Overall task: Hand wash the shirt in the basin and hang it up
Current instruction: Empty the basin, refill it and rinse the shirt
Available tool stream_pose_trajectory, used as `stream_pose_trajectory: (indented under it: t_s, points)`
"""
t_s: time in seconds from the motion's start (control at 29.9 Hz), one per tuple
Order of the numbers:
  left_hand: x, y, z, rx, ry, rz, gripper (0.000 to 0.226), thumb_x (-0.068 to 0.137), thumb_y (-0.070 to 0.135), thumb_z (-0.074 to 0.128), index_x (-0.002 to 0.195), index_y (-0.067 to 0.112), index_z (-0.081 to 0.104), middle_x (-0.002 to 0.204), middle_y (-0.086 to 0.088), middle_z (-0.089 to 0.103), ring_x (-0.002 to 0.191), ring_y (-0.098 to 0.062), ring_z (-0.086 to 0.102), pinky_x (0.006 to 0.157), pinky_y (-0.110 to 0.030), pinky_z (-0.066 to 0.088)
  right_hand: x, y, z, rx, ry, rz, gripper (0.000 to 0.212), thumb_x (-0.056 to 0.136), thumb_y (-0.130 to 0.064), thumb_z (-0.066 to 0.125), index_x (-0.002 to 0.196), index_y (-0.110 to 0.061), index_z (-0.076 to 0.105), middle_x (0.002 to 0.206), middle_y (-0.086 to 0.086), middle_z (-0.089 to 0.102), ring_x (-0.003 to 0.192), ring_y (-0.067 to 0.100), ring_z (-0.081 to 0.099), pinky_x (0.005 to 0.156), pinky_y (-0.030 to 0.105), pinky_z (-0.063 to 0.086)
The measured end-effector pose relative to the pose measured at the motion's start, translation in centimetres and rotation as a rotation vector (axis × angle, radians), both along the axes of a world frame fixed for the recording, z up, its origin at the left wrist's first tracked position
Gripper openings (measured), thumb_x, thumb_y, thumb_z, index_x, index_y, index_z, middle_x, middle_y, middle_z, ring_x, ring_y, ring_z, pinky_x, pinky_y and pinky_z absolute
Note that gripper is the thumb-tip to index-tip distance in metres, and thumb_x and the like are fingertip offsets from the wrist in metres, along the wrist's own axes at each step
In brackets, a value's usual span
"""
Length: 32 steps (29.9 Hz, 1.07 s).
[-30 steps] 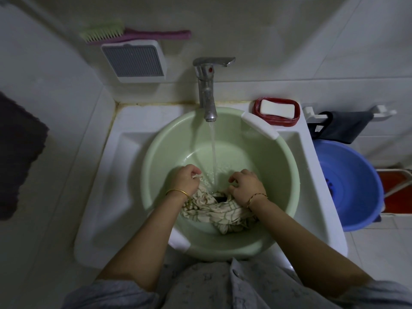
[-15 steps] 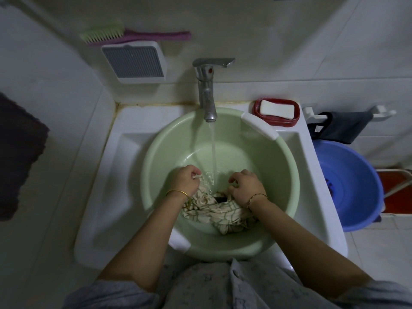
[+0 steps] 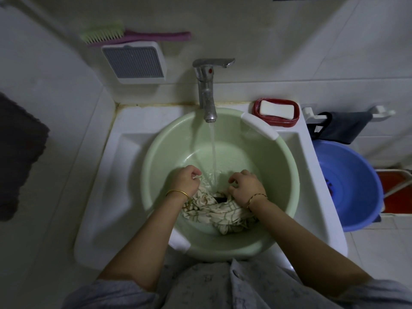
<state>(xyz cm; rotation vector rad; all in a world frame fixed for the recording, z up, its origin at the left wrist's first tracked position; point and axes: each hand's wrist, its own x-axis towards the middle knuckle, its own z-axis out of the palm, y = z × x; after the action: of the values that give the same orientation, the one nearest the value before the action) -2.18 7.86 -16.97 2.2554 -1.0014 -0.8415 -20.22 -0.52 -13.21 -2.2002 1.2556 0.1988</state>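
Left fingers [image 3: 195, 174] are curled tight with checked cloth bunched under them: I read the left hand [image 3: 185, 180] as gripping the shirt [image 3: 214, 208]. Right fingers [image 3: 236, 178] are hooked like a claw, and the right hand [image 3: 245, 186] clutches the shirt's other end. The shirt, cream with a dark check, lies crumpled low in the near half of the green basin [image 3: 156, 152], between both wrists.

The water stream [image 3: 213, 152] falls from the chrome faucet [image 3: 206, 92] into the gap between the hands, nothing blocking it. Both bare forearms come in over the near rim, with a gold bangle [image 3: 177, 192] on the left wrist and a thin bracelet [image 3: 256, 197] on the right.

The basin sits in the white sink [image 3: 124, 175]. At the back right a soap bar [image 3: 276, 109] lies in a red soap dish [image 3: 289, 123], just beside the rim. There's a blue basin [image 3: 356, 197] to the right, with a dark cloth [image 3: 343, 126] on a rail above it. A brush [image 3: 133, 36] rests on a white wall box [image 3: 133, 62], and a dark towel [image 3: 20, 152] shows at the far left.
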Motion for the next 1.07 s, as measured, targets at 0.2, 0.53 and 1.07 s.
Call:
stream_pose_trajectory:
  t_s: [0.2,0.53,1.07]
  points:
    - [0.06,0.00,0.03,0.011,-0.019,-0.014,0.030,0.075,0.009,0.055,0.074,0.039,0.057,0.099,0.001,0.069,0.092,-0.016,0.063,0.088,-0.033,0.053,0.00,-0.02,0.08,0.002,0.000,0.005,0.030,0.088,-0.027,0.053,0.117,-0.019,0.059,0.121,0.005,0.051,0.117,0.024,0.043,0.096,0.036,0.042]
    - [0.01,0.02,-0.15,0.012,-0.005,-0.004,0.033,0.074,0.008,0.054,0.072,0.041,0.057,0.099,0.000,0.070,0.091,-0.016,0.064,0.087,-0.033,0.053,-0.04,0.04,0.11,-0.001,0.001,0.003,0.030,0.088,-0.028,0.054,0.116,-0.018,0.059,0.121,0.006,0.051,0.117,0.025,0.043,0.095,0.035,0.042]
    - [0.01,-0.11,-0.27,0.005,0.002,0.003,0.030,0.073,0.007,0.055,0.077,0.036,0.059,0.097,-0.003,0.070,0.090,-0.019,0.065,0.086,-0.034,0.054,0.01,0.08,0.18,0.006,-0.003,-0.007,0.031,0.087,-0.027,0.054,0.116,-0.018,0.059,0.120,0.006,0.051,0.116,0.025,0.043,0.095,0.036,0.042]
